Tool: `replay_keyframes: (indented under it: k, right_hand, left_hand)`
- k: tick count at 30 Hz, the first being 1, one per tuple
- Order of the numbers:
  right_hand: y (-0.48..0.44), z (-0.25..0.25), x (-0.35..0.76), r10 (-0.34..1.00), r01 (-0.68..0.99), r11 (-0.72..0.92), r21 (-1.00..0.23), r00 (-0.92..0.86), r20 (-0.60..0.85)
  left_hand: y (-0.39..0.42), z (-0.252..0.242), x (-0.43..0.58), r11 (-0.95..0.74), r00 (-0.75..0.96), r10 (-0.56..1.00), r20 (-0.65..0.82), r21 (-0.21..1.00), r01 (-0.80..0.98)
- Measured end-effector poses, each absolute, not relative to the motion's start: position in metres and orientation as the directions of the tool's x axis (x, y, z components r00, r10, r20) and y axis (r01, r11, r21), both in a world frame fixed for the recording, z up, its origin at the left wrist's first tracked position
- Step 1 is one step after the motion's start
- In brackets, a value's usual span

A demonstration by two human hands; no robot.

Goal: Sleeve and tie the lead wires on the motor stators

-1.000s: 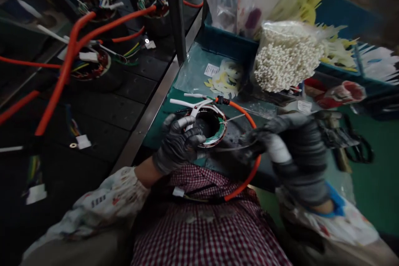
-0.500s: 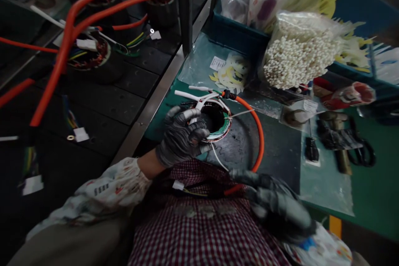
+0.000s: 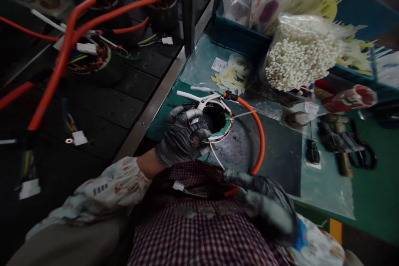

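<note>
while the gloved left hand curls its fingers tightly round the rim of a wound motor stator, that grip closed on the ring, the stator sits over a dark round mat on the green table, white leads rising from its far side. an orange cable arcs from it to the gloved right hand, whose fingers lie drawn together beside the cable, though i cannot tell whether they pinch it.

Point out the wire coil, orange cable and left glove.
wire coil (image 3: 225,131), head view, on the rim
orange cable (image 3: 263,141), head view, on its curve
left glove (image 3: 183,137), head view, on the back
</note>
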State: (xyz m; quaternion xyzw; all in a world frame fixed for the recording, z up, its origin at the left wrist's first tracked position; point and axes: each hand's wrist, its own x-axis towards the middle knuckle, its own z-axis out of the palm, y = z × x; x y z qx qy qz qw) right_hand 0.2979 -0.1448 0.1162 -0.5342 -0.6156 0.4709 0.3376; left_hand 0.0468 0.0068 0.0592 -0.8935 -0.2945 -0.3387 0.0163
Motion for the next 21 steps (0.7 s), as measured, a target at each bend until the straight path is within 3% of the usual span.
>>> replay_keyframes:
  k: [2, 4, 9, 11, 13, 17, 21]
  right_hand:
    - [-0.132, 0.101, 0.292, 0.988, 0.456, 0.137, -0.879, -0.127, 0.088]
    - [-0.110, 0.088, 0.288, 0.958, 0.623, 0.247, -0.742, -0.039, 0.286]
    - [-0.051, 0.089, 0.281, 0.945, 0.718, 0.263, -0.645, -0.057, 0.322]
    - [-0.037, 0.098, 0.275, 0.944, 0.678, 0.307, -0.668, -0.126, 0.305]
    - [-0.030, 0.105, 0.271, 0.948, 0.553, 0.313, -0.772, -0.131, 0.291]
    - [-0.025, 0.111, 0.276, 0.983, 0.230, 0.183, -0.956, -0.073, 0.170]
    - [-0.028, 0.111, 0.286, 0.975, 0.238, 0.200, -0.950, -0.149, 0.168]
  left_hand:
    - [0.009, 0.059, 0.043, -0.836, 0.611, 0.514, 0.602, 0.191, 0.515]
    - [0.012, 0.059, 0.040, -0.847, 0.615, 0.510, 0.601, 0.228, 0.480]
    - [0.018, 0.059, 0.038, -0.868, 0.599, 0.492, 0.632, 0.303, 0.393]
    - [0.018, 0.057, 0.038, -0.864, 0.600, 0.501, 0.623, 0.318, 0.390]
    - [0.018, 0.055, 0.039, -0.861, 0.603, 0.506, 0.617, 0.314, 0.401]
    - [0.018, 0.050, 0.039, -0.863, 0.600, 0.500, 0.624, 0.299, 0.408]
    - [0.018, 0.050, 0.040, -0.867, 0.570, 0.490, 0.660, 0.297, 0.401]
